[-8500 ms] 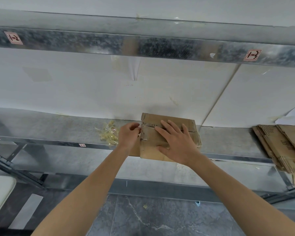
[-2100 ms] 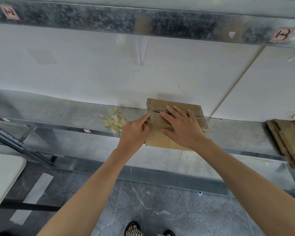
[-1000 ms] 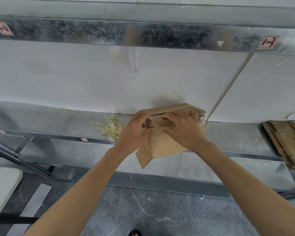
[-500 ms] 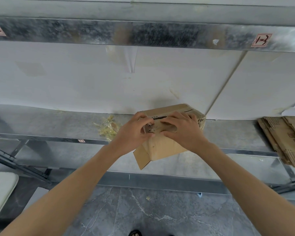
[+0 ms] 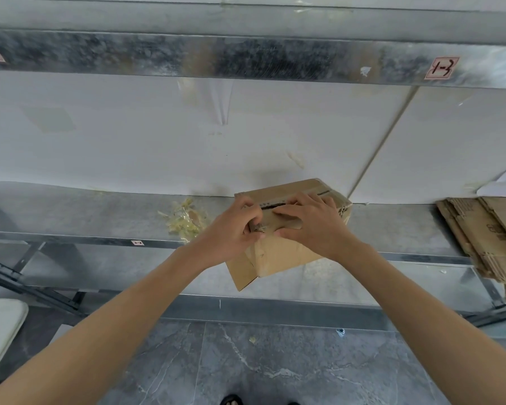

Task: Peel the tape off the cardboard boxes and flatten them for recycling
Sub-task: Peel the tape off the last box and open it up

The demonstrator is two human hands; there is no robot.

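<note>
Cardboard box (image 5: 278,258) under left hand (image 5: 231,233), right hand (image 5: 311,226)

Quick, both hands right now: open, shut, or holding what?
Left hand: pinching the tape on the cardboard box.
Right hand: gripping the cardboard box, fingers over its top.

Left grip (image 5: 231,232) and right grip (image 5: 313,226) are bare, forearms (image 5: 123,314) too; dark footwear (image 5: 231,400), possibly sandals, shows below.

Just left of the grip lies a heap of tape scraps (image 5: 184,220); close behind it stands the white wall panel (image 5: 158,147), with a metal beam (image 5: 246,57) well above. To the right the shelf (image 5: 392,223) runs bare up to the flattened cardboard stack (image 5: 485,238).
</note>
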